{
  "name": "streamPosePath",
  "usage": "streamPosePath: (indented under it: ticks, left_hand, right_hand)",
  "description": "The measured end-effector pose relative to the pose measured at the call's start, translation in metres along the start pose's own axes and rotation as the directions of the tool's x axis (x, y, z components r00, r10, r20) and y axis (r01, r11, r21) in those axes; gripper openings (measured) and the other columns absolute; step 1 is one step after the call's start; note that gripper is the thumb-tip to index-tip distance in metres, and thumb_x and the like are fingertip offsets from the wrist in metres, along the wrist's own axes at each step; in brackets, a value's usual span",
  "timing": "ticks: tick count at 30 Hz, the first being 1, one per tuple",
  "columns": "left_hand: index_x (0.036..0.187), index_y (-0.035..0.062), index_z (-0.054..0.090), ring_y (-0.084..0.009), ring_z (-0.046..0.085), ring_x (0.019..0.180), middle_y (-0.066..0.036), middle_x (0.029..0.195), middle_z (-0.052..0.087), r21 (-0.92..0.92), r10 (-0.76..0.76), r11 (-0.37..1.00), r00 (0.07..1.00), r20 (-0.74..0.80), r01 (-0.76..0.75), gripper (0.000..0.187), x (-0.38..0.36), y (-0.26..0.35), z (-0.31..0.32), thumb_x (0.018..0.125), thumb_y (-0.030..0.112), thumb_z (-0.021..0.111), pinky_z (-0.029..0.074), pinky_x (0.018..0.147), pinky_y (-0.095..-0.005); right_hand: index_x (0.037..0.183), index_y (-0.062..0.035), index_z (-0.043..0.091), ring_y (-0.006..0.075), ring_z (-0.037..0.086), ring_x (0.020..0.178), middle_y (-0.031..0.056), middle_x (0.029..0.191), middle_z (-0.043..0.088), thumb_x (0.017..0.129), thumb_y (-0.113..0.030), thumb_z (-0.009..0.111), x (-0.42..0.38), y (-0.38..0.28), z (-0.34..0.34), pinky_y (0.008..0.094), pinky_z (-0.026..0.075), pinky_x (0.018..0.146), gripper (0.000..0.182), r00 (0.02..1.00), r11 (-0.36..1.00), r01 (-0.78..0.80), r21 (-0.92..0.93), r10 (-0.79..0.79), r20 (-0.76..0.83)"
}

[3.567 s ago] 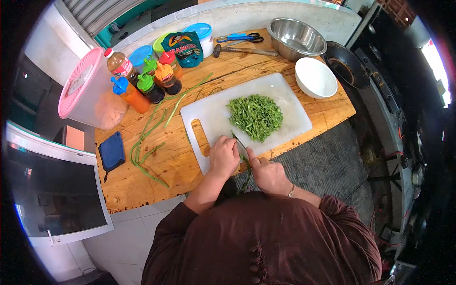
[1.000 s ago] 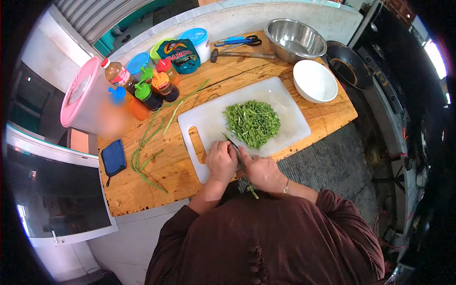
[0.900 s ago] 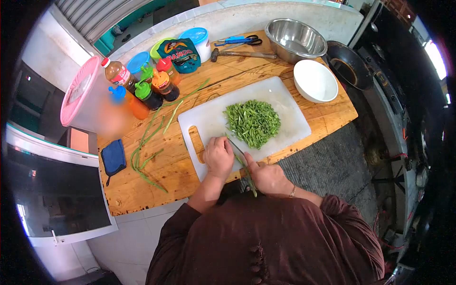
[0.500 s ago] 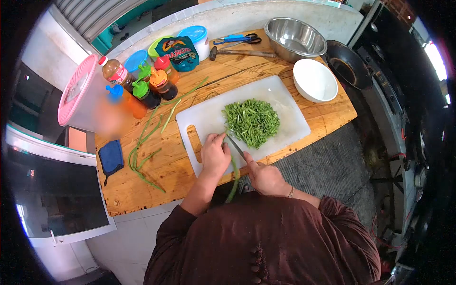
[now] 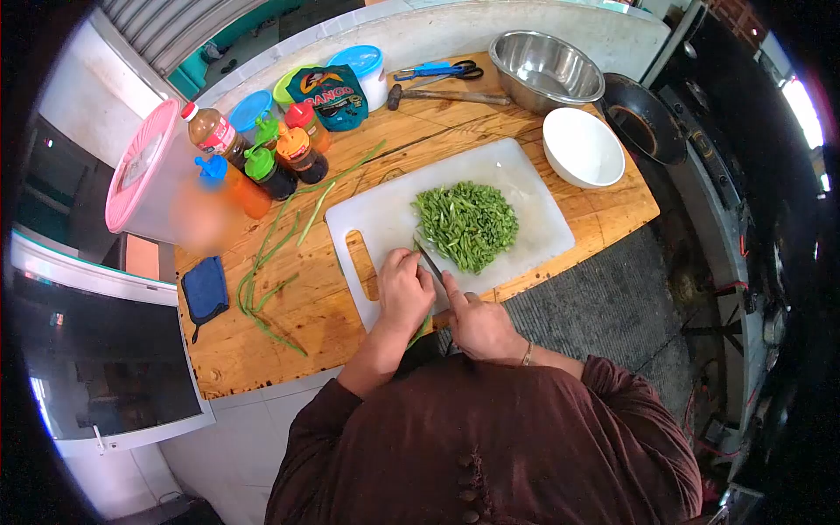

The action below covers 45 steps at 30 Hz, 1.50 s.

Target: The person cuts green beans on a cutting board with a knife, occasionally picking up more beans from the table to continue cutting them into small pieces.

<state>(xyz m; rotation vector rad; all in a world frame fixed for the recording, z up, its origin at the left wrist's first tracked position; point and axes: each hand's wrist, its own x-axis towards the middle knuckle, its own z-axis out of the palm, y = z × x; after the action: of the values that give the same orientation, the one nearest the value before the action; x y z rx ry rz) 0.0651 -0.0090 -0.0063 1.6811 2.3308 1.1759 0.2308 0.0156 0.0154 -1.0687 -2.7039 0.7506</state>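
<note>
A heap of chopped green beans (image 5: 466,226) lies on the white cutting board (image 5: 367,210). My right hand (image 5: 483,327) is wrapped round the handle of a knife (image 5: 431,262), whose blade points up and left beside the heap. Pressed together, the fingers of my left hand (image 5: 407,289) hold a long green bean (image 5: 421,331) close to the blade; its tail hangs toward my body. Left of the board, several uncut beans (image 5: 250,284) are strewn over the wooden table (image 5: 324,306).
Sauce bottles (image 5: 278,171) and a pink-lidded container (image 5: 144,175) stand at the left. A hammer (image 5: 451,95) and scissors (image 5: 455,72) lie at the back. A steel bowl (image 5: 547,74), white bowl (image 5: 582,147) and black pan (image 5: 645,118) are at the right.
My left hand has shifted slightly right and rolled over the bean, closer to the right hand. The hanging bean shows less. My right hand has moved slightly left with the knife.
</note>
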Motion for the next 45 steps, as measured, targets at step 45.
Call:
streamPosePath:
  ticks: [45]
  left_hand:
    - [0.1,-0.0033,0.067,-0.0359,0.062,0.099,-0.018,0.105,0.066,-0.073,0.117,0.99,0.991,-0.07,-0.122,0.02,-0.018,-0.006,0.009,0.082,0.002,0.06,0.049,0.088,-0.0436]
  right_hand:
    - [0.147,0.0021,0.036,0.0341,0.067,0.063,0.0192,0.077,0.066,0.089,-0.018,0.057,0.001,-0.008,0.005,0.0448,0.055,0.058,0.065,1.0,0.998,0.002,-0.07,-0.004,-0.017]
